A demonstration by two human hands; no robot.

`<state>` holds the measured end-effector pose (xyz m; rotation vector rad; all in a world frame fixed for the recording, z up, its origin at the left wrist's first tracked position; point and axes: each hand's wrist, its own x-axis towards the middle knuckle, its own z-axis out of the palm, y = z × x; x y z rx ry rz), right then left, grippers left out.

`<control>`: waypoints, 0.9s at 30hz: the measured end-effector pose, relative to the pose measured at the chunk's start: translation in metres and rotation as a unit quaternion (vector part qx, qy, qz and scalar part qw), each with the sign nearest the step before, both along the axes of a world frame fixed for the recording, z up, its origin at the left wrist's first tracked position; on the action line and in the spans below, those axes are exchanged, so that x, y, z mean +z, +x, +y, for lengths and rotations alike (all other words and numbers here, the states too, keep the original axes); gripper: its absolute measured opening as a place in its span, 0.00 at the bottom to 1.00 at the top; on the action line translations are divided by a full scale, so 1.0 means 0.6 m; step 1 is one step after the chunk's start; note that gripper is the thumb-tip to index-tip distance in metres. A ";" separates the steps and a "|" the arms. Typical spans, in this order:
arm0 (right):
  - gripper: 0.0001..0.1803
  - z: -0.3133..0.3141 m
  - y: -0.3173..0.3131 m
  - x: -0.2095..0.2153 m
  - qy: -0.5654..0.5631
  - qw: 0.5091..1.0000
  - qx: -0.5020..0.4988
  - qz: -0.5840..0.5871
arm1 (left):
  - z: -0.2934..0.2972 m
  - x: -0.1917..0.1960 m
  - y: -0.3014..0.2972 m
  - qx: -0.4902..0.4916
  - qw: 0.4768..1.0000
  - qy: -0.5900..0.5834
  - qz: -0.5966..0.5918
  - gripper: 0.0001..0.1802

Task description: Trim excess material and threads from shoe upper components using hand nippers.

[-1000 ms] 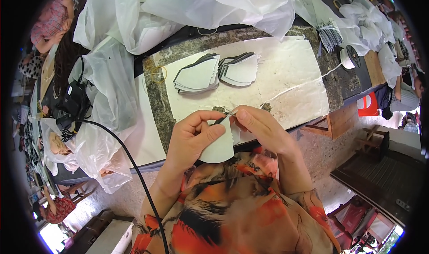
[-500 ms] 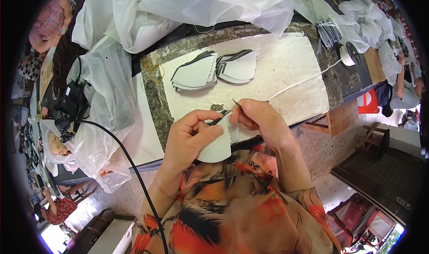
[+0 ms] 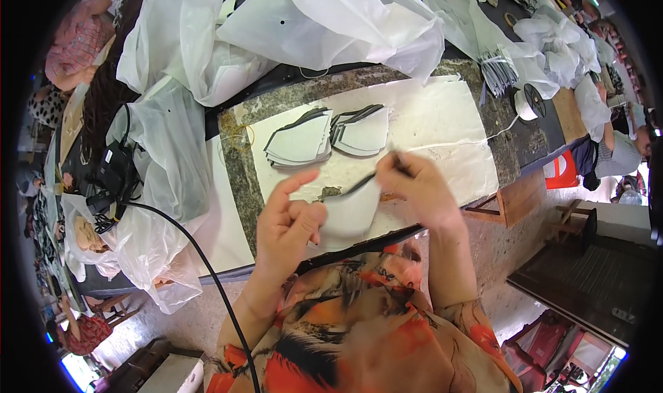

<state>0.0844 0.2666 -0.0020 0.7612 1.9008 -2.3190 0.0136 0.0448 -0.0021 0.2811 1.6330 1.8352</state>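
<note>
A dark-edged white piece (image 3: 351, 210) is held at the near edge of a white sheet (image 3: 445, 168), pinched by the right hand (image 3: 407, 182); whether it is gripped by the left hand (image 3: 286, 220), set apart, cannot be told. Beyond, two stacks (image 3: 297, 143) are laid.

Sheet (image 3: 442, 130): off-white. Slab (image 3: 238, 186) under the sheet: mottled grey-brown. Stacks (image 3: 298, 139) on the sheet: white faces, black edges. Piece (image 3: 353, 212) at the sheet's near edge: white, black upper edge. Beyond the sheet, bags (image 3: 345, 20): milky white. Right of it, spool (image 3: 528, 103): white, black flange; stool (image 3: 562, 171): red. Below it, shirt (image 3: 373, 317): orange-red, tan, black blotches.
</note>
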 end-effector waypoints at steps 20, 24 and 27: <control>0.19 0.011 0.004 -0.023 0.206 0.978 0.025 -0.017 | -0.048 -0.046 0.018 -0.143 0.853 -0.246 0.437 0.29; 0.18 -0.038 0.042 -0.031 0.262 0.960 0.092 0.021 | -0.047 -0.048 0.020 -0.129 0.861 -0.235 0.432 0.27; 0.12 -0.063 0.060 -0.029 0.310 0.928 0.177 0.110 | -0.050 -0.044 0.018 -0.101 0.890 -0.217 0.388 0.26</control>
